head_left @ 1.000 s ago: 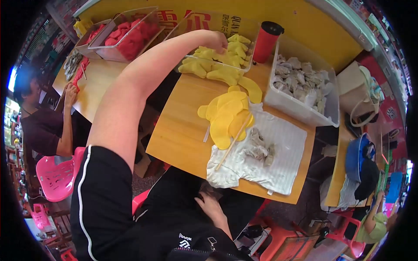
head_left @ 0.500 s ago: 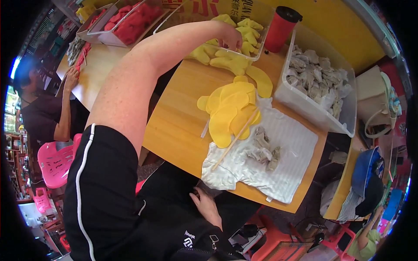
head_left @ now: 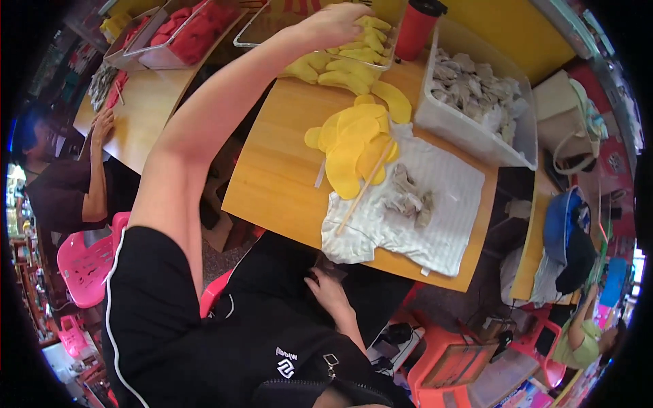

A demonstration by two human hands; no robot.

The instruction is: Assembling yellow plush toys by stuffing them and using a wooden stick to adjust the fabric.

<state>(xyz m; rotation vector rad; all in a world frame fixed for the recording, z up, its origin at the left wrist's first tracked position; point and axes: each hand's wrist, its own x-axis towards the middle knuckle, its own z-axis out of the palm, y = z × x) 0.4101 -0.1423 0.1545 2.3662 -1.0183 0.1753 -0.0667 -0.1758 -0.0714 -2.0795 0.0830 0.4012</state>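
Observation:
My left hand [head_left: 332, 24] is raised over a clear plastic bin [head_left: 246, 45] of stuffed yellow fabric pieces [head_left: 371, 42]. Its fingers are loosely stretched, with nothing visible in them. On my lap below the table edge rests my right hand [head_left: 331, 294], thumb and fingers apart, beside a dark, sheer thing I cannot make out. A pile of flat yellow cut pieces [head_left: 350, 146] lies on the wooden table [head_left: 272, 170], partly over a white cloth [head_left: 445, 204]. A thin wooden stick [head_left: 365, 187] leans across pile and cloth. Crumpled greyish scraps [head_left: 408, 194] lie beside it.
A red tumbler [head_left: 416, 30] stands behind the table beside a large bin [head_left: 476, 139] of greyish pieces. Bins of red pieces [head_left: 194, 34] stand at the far left. A person [head_left: 71, 190] works at the left table; a pink chair [head_left: 85, 265] stands nearby.
My left hand has lifted out of the yellow pieces and moved up and slightly left. My right hand stays on my lap. The whole view has shifted a little.

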